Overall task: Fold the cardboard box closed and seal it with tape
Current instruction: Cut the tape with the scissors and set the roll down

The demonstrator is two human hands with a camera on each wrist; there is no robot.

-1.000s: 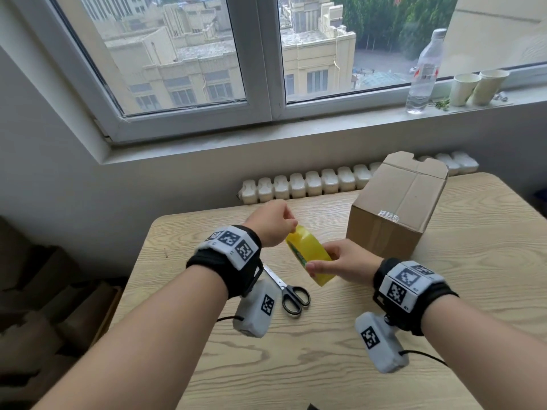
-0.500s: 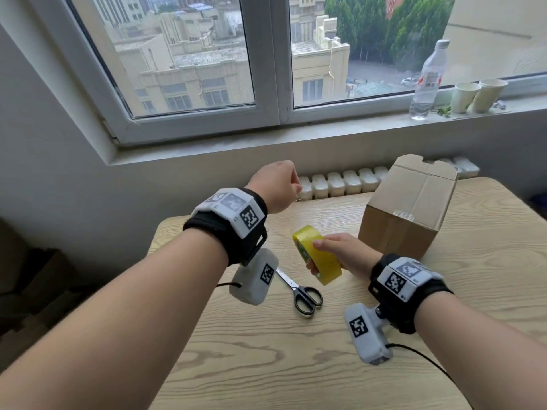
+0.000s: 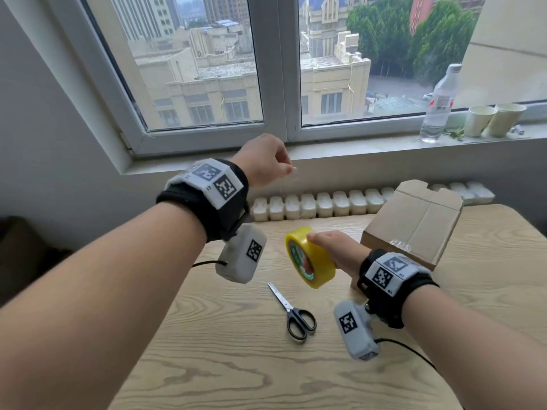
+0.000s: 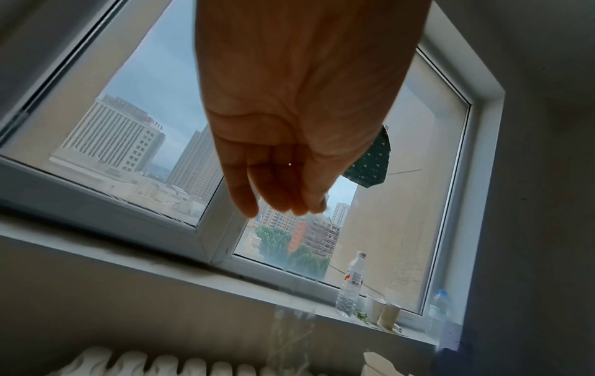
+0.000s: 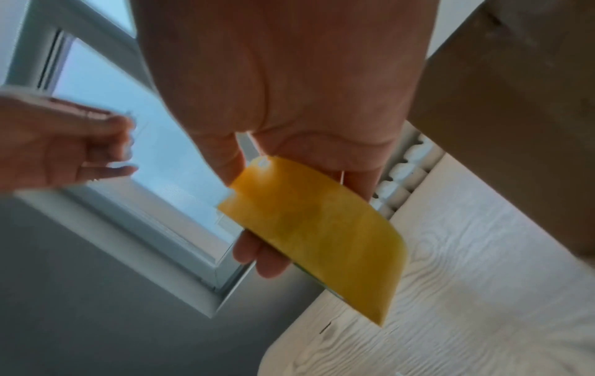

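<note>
Right hand [image 3: 334,251] gripped the yellow tape roll [image 3: 310,257] above the desk [image 3: 488,291], fingers through the core, thumb on the outer rim. Left hand [image 3: 263,161] was raised toward the window, fingertips pinched on the free end of a clear strip [image 4: 291,328]; the strip showed only as a faint film hanging below that hand in the left wrist view, and its full run to the roll could not be traced. Cardboard box [image 3: 414,223] sat at the far right of the desk with flaps folded shut and the centre seam visible, well apart from both hands. Scissors [image 3: 296,312] lay on the desk under the roll. Judgement: the roll looked light and rigid, best held through the core so it can turn; gripping the rim would brake the unwind. The strip looked thin, limp and sticky, likely to curl onto itself or cling to fingers, so it wants holding by the very end and kept taut. The box looked light and stiff but would probably slide when pressed, so steady it on a side wall and smooth the tape along the seam.
</note>
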